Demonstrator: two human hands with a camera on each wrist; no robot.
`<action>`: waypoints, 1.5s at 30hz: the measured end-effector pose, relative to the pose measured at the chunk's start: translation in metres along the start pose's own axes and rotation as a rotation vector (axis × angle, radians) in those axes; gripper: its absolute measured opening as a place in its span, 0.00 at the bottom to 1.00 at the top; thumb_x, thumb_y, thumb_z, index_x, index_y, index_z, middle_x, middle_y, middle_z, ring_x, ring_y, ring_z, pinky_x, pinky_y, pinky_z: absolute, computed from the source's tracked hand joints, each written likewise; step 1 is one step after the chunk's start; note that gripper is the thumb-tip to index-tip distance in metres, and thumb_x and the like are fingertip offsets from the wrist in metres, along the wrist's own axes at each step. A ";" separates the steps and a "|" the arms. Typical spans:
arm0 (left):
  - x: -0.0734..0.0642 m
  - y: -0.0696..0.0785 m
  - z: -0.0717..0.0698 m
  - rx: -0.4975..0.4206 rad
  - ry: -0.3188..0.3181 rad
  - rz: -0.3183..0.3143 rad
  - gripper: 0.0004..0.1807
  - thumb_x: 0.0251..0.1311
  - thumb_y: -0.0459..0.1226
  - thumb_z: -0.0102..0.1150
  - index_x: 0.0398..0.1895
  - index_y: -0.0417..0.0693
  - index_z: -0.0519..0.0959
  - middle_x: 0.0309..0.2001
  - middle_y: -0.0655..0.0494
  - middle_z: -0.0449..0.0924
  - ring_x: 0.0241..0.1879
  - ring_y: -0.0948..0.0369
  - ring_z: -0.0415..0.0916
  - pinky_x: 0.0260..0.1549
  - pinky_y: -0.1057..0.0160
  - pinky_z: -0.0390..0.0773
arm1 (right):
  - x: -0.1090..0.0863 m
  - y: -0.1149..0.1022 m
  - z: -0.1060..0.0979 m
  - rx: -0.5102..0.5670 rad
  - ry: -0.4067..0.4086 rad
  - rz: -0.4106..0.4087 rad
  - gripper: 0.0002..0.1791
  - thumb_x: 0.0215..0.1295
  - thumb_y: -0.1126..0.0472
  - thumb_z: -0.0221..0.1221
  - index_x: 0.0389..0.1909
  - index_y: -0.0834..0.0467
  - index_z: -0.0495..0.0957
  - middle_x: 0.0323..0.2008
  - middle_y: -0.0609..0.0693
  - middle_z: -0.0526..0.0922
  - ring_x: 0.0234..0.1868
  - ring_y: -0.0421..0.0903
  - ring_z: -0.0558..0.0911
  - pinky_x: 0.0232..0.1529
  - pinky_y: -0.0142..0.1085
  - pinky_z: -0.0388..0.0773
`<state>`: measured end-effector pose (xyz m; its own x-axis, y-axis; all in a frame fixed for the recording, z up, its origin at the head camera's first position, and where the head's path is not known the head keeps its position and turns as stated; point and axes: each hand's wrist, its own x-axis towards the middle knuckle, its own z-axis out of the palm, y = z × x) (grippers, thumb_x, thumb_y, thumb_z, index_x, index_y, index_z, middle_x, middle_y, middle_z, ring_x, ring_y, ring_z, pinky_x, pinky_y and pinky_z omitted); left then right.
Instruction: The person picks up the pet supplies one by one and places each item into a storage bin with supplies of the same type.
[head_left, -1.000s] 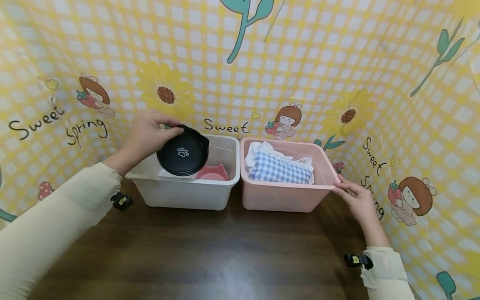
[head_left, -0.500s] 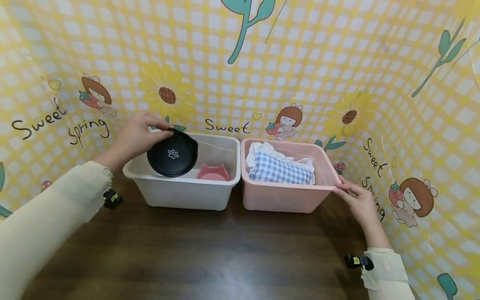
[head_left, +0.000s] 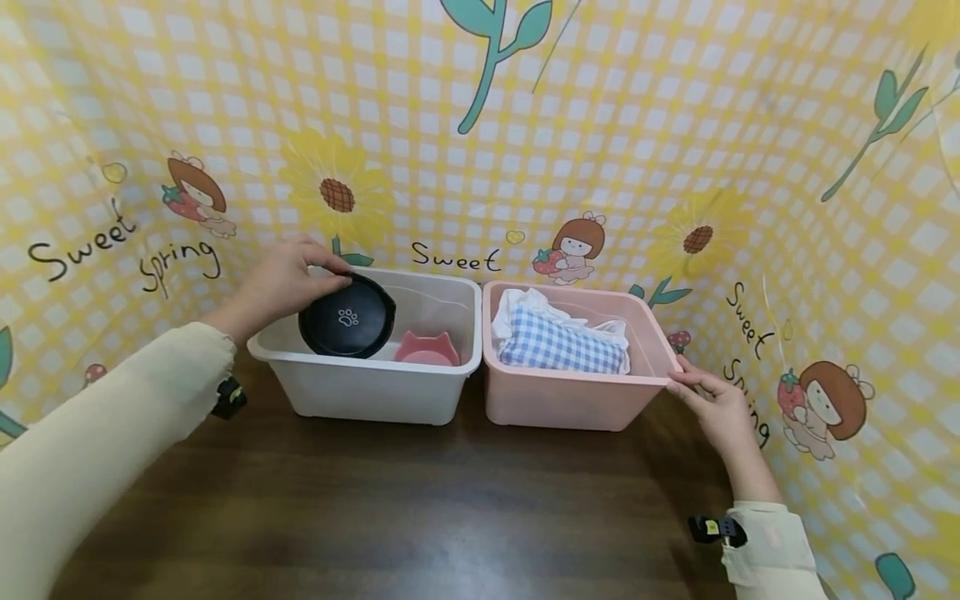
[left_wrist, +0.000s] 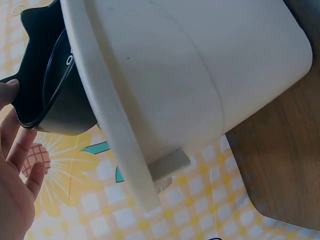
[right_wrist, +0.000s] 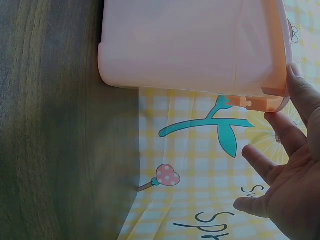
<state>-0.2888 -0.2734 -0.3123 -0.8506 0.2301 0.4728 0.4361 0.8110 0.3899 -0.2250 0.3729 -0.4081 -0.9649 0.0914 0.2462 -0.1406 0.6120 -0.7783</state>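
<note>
My left hand (head_left: pixel 288 279) pinches the rim of a black pet bowl (head_left: pixel 330 329) with cat ears and a white paw print. The bowl is tilted toward me over the left part of the white storage bin (head_left: pixel 375 392); its lower edge is just behind the bin's front rim. In the left wrist view, thumb and fingers hold the bowl (left_wrist: pixel 65 115) by its edge. A pink cat-eared bowl (head_left: pixel 426 350) sits inside the same bin, on the right. My right hand (head_left: pixel 716 408) pinches the right front rim corner of the pink storage bin (head_left: pixel 570 404), its other fingers spread.
Inside the pink bin lies a blue-and-white checked cloth item (head_left: pixel 562 340) with white ruffles. Both bins stand side by side on a dark wooden table (head_left: pixel 420 508). A yellow checked printed cloth (head_left: pixel 465 167) rises behind them and at both sides.
My left hand has moved left with the black bowl, then slightly down, so more of the pink bowl shows. My right hand stays on the pink bin's corner.
</note>
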 end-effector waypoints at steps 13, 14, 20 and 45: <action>-0.001 -0.005 0.010 0.067 -0.101 0.034 0.07 0.61 0.40 0.72 0.42 0.57 0.91 0.45 0.52 0.88 0.49 0.51 0.78 0.45 0.46 0.78 | -0.001 -0.001 -0.001 0.009 0.006 -0.003 0.26 0.67 0.46 0.67 0.56 0.60 0.85 0.69 0.50 0.74 0.74 0.56 0.69 0.71 0.56 0.64; -0.002 -0.006 0.011 0.069 -0.108 0.029 0.07 0.61 0.40 0.72 0.42 0.57 0.91 0.46 0.52 0.88 0.49 0.51 0.78 0.44 0.46 0.79 | -0.002 -0.001 -0.001 0.009 0.004 0.000 0.26 0.67 0.45 0.67 0.56 0.60 0.84 0.69 0.49 0.74 0.74 0.56 0.68 0.71 0.57 0.64; -0.006 -0.012 0.022 0.051 -0.133 0.061 0.07 0.61 0.39 0.72 0.41 0.58 0.91 0.44 0.54 0.88 0.47 0.52 0.80 0.41 0.49 0.80 | -0.008 0.001 -0.002 -0.016 -0.003 0.018 0.26 0.68 0.45 0.66 0.57 0.60 0.84 0.70 0.48 0.73 0.74 0.55 0.68 0.71 0.56 0.65; -0.004 -0.025 0.043 0.189 -0.296 0.076 0.05 0.60 0.38 0.72 0.37 0.60 0.91 0.40 0.62 0.89 0.48 0.54 0.81 0.60 0.38 0.66 | -0.005 0.003 -0.001 -0.044 0.023 -0.030 0.23 0.68 0.46 0.65 0.55 0.58 0.86 0.68 0.43 0.76 0.72 0.40 0.71 0.71 0.48 0.67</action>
<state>-0.3092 -0.2715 -0.3581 -0.8781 0.4169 0.2348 0.4629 0.8643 0.1967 -0.2205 0.3746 -0.4108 -0.9549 0.0909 0.2825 -0.1585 0.6487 -0.7444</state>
